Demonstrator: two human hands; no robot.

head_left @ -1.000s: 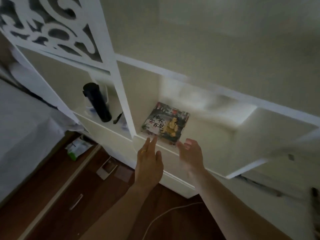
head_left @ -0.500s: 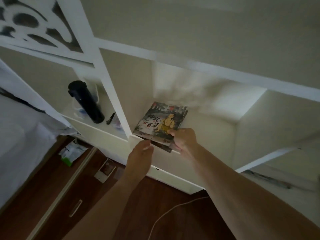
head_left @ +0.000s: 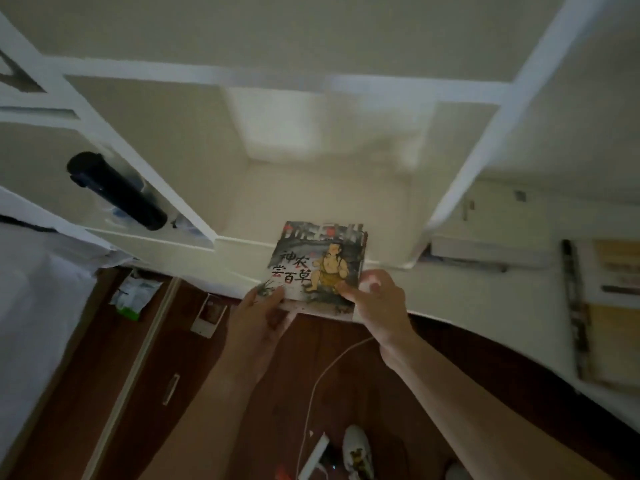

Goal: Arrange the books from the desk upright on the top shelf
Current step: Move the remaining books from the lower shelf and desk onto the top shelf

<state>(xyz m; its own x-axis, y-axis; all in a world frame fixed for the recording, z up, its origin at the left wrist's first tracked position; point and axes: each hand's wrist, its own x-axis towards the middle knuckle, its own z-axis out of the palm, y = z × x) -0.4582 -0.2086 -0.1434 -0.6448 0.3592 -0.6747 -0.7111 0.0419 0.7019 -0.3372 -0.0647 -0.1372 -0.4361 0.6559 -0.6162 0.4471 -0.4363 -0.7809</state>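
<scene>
Shelving (head_left: 242, 244) fills most of what I see, a white unit of open compartments, blurred along its dividers. Below it runs dark wooden floor (head_left: 346, 393), with a pale cover (head_left: 34, 306) over something at the left edge of my view. On the right, a white desk surface (head_left: 450, 303) carries more books (head_left: 609, 317), lying flat near its right edge and too blurred for me to read.

In the left compartment I can make out a black flask (head_left: 117, 190) standing near that shelf's front edge.

My task piece is the picture book (head_left: 317, 268): a thin, nearly square paperback, its cover painted in grey ink wash with a seated figure in yellow, black and red Chinese characters beside him. It lies tilted, cover facing me, over the front edge of the middle compartment, its lower edge sticking out past the shelf.

My left hand (head_left: 258, 320) pinches the book's lower left corner, thumb on the cover and fingers curled beneath. My right hand (head_left: 379, 303) grips the lower right corner, thumb pressed on the cover.

On the floor I see a white cable (head_left: 313, 386) trailing down, a white shoe (head_left: 356, 452), a green-and-white packet (head_left: 133, 296) near the cover, and a small card (head_left: 209, 315).
</scene>
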